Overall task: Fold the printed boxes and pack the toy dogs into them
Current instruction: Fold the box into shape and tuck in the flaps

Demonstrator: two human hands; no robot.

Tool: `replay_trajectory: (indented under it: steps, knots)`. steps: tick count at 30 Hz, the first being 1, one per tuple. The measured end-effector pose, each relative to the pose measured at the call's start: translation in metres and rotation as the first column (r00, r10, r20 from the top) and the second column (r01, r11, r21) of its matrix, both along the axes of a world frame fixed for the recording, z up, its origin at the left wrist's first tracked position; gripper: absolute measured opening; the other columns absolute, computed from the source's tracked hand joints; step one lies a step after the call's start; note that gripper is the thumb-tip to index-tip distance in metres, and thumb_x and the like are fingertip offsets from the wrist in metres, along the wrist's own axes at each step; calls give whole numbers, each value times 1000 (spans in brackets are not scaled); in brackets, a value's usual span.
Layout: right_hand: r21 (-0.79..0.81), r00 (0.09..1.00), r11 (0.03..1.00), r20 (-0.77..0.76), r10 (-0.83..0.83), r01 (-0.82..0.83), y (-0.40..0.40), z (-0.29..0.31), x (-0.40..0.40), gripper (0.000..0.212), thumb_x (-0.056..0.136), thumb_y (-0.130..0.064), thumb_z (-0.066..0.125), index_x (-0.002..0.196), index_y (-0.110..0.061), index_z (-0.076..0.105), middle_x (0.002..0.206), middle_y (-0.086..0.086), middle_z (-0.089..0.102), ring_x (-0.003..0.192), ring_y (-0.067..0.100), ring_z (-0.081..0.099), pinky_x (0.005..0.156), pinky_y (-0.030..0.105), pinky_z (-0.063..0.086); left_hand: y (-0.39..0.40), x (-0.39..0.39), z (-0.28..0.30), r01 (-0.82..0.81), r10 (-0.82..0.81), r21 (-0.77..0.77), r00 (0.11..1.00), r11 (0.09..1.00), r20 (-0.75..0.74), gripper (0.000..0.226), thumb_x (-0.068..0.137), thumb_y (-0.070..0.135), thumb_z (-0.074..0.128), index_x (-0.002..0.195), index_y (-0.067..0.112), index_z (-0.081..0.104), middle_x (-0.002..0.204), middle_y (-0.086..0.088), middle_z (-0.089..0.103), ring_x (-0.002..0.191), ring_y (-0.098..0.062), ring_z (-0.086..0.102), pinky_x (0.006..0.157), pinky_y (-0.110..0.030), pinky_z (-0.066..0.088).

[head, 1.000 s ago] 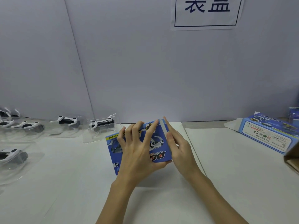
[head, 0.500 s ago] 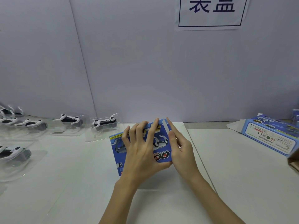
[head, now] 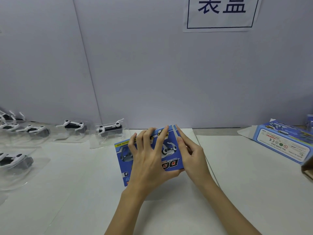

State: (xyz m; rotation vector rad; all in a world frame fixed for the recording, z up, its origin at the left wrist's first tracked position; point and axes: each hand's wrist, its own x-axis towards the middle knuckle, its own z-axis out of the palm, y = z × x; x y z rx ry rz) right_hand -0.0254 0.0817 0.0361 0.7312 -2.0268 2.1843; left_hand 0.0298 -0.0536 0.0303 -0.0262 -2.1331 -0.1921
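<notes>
A blue printed box (head: 171,164) with a toy dog picture lies on the white table (head: 245,184) in the middle. My left hand (head: 149,165) spreads its fingers over the top face, with the thumb hooked round the near right corner. My right hand (head: 193,156) lies flat along the box's right end, straight fingers pressing the end flap. Toy dogs in clear blister trays stand at the left: one (head: 110,128) just behind the box, another (head: 74,125) beyond it, and one (head: 13,160) near the left edge.
A second blue printed box (head: 284,143) lies at the right with a white flap open. A brown carton corner (head: 307,168) pokes in at the right edge. A grey wall with a paper sign (head: 220,12) closes the back.
Both hands stay on the box in almost the same hold. The view has shifted slightly, so everything sits a little further right in the frame.
</notes>
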Motion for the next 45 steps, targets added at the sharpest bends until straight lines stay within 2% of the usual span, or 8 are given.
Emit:
replay_trajectory:
  steps: [4,10,17,20,26,31,40,45]
  knots:
    - [-6,995,996,20,93,-93,1,-1,0,46,95,-49,49,141,-46,54,130,-1,69,110,16,72,74,32,64,0,0,0,0,0,7,1000,1000,-11,106,66,81,69,153,28,40,143,-12,47,133,-29,38,109,-63,36]
    - [45,960,959,4,279,-278,2,6,5,46,107,-42,35,151,-56,35,152,-9,50,130,11,60,87,30,61,-2,3,2,22,-23,-13,999,1000,-24,89,71,81,64,149,41,48,147,-13,41,136,-32,37,111,-60,30]
    - [-14,933,934,49,356,-356,7,7,5,60,102,-42,40,158,-51,19,144,-22,56,129,9,62,88,29,60,-4,5,5,63,-63,-39,998,997,-7,75,74,80,66,138,42,63,147,-14,45,136,-35,40,111,-60,31]
    - [-82,913,920,121,390,-382,10,8,1,58,103,-39,50,157,-44,32,142,-19,61,131,13,61,91,35,61,-9,6,9,49,-49,-38,999,998,-5,77,73,83,68,139,44,61,146,-13,47,134,-35,43,109,-56,32]
    - [1,967,967,0,256,-256,4,7,4,46,103,-40,48,148,-41,50,133,-15,68,123,15,66,84,29,62,-13,9,15,12,-12,49,1000,999,5,76,76,89,54,139,47,51,145,-12,48,132,-35,45,107,-57,33]
    - [-47,986,985,-43,162,-164,-10,-5,13,48,105,-47,37,151,-43,47,138,-7,66,122,16,67,84,27,61,-10,7,13,-13,14,17,1000,1000,-10,74,70,79,68,135,46,55,142,-12,48,130,-36,45,105,-55,31]
    - [-44,989,988,27,147,-146,-10,-1,10,55,99,-52,34,150,-41,48,136,-2,67,113,12,71,79,27,62,-9,0,9,14,-14,-6,1000,1000,-5,71,71,79,67,133,43,61,143,-10,44,133,-32,41,106,-56,32]
    - [49,973,975,-67,221,-218,-5,-3,9,54,103,-44,42,157,-44,35,147,-7,56,128,12,62,90,32,61,-12,2,8,-5,6,23,1000,1000,-30,72,73,79,65,137,46,56,145,-9,42,135,-31,40,110,-54,28]
